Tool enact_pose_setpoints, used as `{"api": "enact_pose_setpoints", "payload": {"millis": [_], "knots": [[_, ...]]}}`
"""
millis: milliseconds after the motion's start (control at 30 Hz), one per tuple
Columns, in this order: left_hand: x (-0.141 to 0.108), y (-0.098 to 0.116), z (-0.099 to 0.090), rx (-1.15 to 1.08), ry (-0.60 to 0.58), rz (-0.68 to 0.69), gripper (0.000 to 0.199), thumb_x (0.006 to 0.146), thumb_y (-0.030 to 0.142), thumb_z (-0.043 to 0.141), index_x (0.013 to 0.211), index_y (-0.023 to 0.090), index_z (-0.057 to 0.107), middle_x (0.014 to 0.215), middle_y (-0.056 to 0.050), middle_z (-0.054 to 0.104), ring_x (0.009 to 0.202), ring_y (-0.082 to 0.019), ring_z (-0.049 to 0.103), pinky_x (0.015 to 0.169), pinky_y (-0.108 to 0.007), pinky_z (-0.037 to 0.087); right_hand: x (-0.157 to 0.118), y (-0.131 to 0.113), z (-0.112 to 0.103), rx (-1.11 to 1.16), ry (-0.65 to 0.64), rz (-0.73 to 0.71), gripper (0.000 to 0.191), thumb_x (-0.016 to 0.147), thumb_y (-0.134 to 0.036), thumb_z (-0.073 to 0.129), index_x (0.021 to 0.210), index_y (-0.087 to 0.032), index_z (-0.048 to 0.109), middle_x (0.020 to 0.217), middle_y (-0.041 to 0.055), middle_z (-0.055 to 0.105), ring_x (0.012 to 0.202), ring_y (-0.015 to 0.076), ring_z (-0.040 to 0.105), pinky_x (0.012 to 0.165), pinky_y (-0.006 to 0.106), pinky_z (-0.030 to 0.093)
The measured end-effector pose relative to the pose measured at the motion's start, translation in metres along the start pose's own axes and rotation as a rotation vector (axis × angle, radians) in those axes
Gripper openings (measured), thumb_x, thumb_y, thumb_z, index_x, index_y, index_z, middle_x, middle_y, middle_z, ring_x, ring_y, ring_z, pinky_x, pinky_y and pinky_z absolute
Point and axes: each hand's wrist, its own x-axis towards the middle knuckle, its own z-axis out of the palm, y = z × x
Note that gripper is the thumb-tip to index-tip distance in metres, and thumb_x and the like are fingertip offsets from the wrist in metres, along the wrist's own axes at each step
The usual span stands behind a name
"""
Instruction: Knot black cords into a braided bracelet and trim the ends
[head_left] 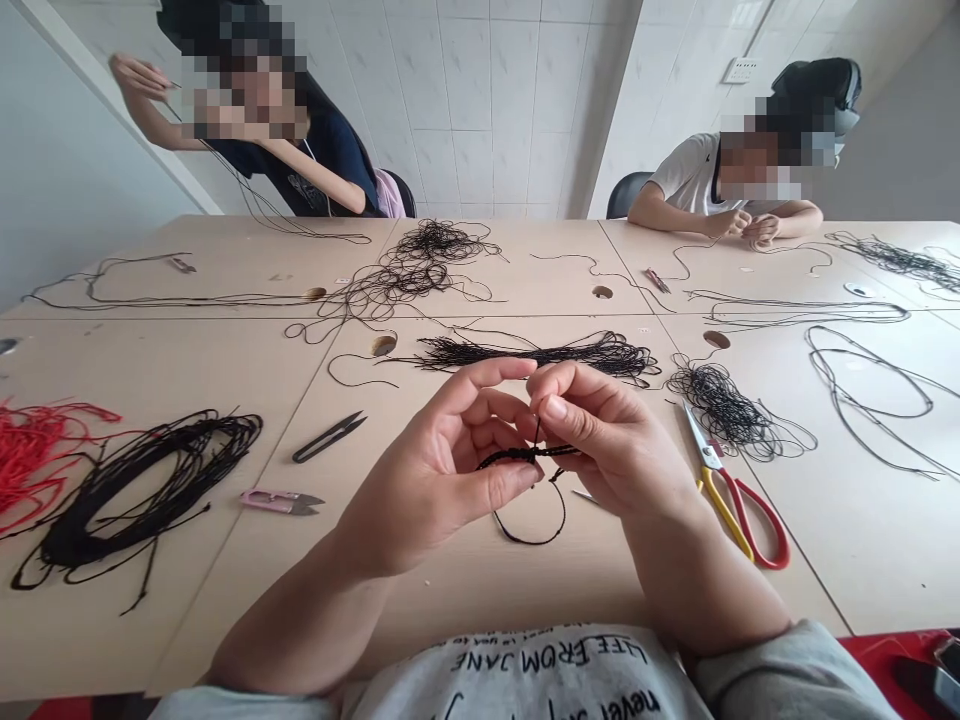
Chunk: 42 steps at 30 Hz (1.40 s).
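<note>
A knotted black cord (530,543) hangs in a small loop between my two hands, over the middle of the table. My left hand (457,450) holds its braided part, with the thumb under it and the other fingers curled above. Thumb and forefinger of my right hand (600,430) pinch a thin strand that rises from the knot. Behind my fingers lies a long bundle of black cord (540,355).
Scissors (739,500) lie right of my right hand. Thread snips (281,501), black snips (330,437), a black cord coil (142,490) and red cord (34,460) lie left. Two people sit across the table (247,590), handling cords.
</note>
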Motion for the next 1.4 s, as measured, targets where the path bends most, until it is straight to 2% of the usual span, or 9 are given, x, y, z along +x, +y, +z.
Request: {"api": "enact_pose_setpoints", "payload": {"millis": [133, 333, 500, 833, 967, 1100, 1200, 1300, 1400], "knots": [[-0.002, -0.002, 0.0, -0.012, -0.049, -0.063, 0.054, 0.084, 0.004, 0.076, 0.126, 0.037, 0.066, 0.092, 0.002, 0.071, 0.089, -0.01, 0.068, 0.077, -0.017, 0.06, 0.0, -0.003, 0.001, 0.098, -0.007, 0.068, 0.035, 0.08, -0.044, 0.084, 0.08, -0.019, 0.06, 0.067, -0.0037, 0.054, 0.054, 0.0061, 0.042, 0.045, 0.016, 0.028], [-0.003, -0.001, 0.0, -0.159, -0.106, -0.151, 0.059, 0.085, 0.004, 0.078, 0.129, 0.042, 0.064, 0.08, 0.007, 0.071, 0.075, -0.006, 0.07, 0.07, -0.011, 0.059, 0.002, -0.004, 0.001, 0.249, -0.08, 0.097, 0.026, 0.085, -0.033, 0.08, 0.079, -0.019, 0.06, 0.058, -0.0087, 0.037, 0.046, 0.0042, 0.025, 0.036, 0.012, 0.02], [-0.006, 0.006, 0.004, -0.197, -0.068, -0.209, 0.057, 0.083, 0.003, 0.08, 0.123, 0.042, 0.068, 0.073, 0.007, 0.067, 0.068, -0.005, 0.068, 0.065, -0.009, 0.058, 0.002, -0.004, 0.003, 0.306, -0.104, 0.168, 0.029, 0.083, -0.034, 0.083, 0.08, -0.018, 0.058, 0.057, -0.01, 0.035, 0.045, 0.0032, 0.021, 0.034, 0.011, 0.018], [-0.009, 0.006, 0.007, -0.214, -0.06, -0.168, 0.055, 0.084, 0.003, 0.078, 0.125, 0.039, 0.07, 0.073, 0.007, 0.066, 0.066, -0.004, 0.068, 0.065, -0.007, 0.055, 0.003, -0.001, 0.006, 0.364, -0.085, 0.139, 0.032, 0.082, -0.033, 0.083, 0.077, -0.017, 0.056, 0.052, -0.0107, 0.037, 0.044, 0.0031, 0.02, 0.035, 0.011, 0.018], [-0.013, 0.008, 0.008, -0.288, -0.059, -0.166, 0.055, 0.083, 0.001, 0.075, 0.125, 0.036, 0.07, 0.075, 0.006, 0.068, 0.068, -0.006, 0.068, 0.064, -0.01, 0.057, 0.002, -0.003, 0.005, 0.317, -0.114, 0.152, 0.029, 0.085, -0.035, 0.081, 0.08, -0.017, 0.06, 0.054, -0.0102, 0.036, 0.045, 0.0039, 0.025, 0.037, 0.012, 0.02], [-0.014, 0.008, 0.009, -0.321, -0.017, -0.157, 0.059, 0.082, -0.002, 0.074, 0.126, 0.037, 0.068, 0.075, 0.006, 0.067, 0.067, -0.006, 0.067, 0.067, -0.013, 0.059, 0.0, -0.003, 0.002, 0.232, -0.215, 0.141, 0.032, 0.087, -0.045, 0.079, 0.089, -0.016, 0.068, 0.062, -0.0059, 0.051, 0.048, 0.0035, 0.037, 0.042, 0.014, 0.028], [-0.012, 0.007, 0.009, -0.315, -0.027, -0.158, 0.061, 0.081, -0.002, 0.074, 0.127, 0.037, 0.066, 0.075, 0.007, 0.066, 0.067, -0.005, 0.066, 0.066, -0.013, 0.058, -0.003, -0.002, 0.0, 0.189, -0.249, 0.139, 0.027, 0.085, -0.039, 0.083, 0.085, -0.015, 0.068, 0.069, -0.0029, 0.059, 0.051, 0.0036, 0.045, 0.044, 0.016, 0.03], [-0.012, 0.008, 0.008, -0.269, -0.039, -0.151, 0.062, 0.082, -0.002, 0.073, 0.128, 0.038, 0.065, 0.079, 0.007, 0.068, 0.07, -0.005, 0.066, 0.067, -0.011, 0.057, -0.003, -0.002, 0.0, 0.202, -0.248, 0.139, 0.021, 0.085, -0.029, 0.082, 0.081, -0.016, 0.066, 0.067, -0.0037, 0.061, 0.049, 0.0036, 0.047, 0.044, 0.016, 0.029], [-0.014, 0.008, 0.008, -0.219, -0.049, -0.115, 0.055, 0.086, 0.006, 0.077, 0.129, 0.038, 0.064, 0.086, 0.005, 0.072, 0.077, -0.007, 0.069, 0.074, -0.015, 0.059, -0.003, -0.001, 0.0, 0.23, -0.26, 0.125, 0.02, 0.087, -0.027, 0.081, 0.08, -0.016, 0.065, 0.066, -0.0023, 0.065, 0.052, 0.0055, 0.056, 0.043, 0.017, 0.027]]}}
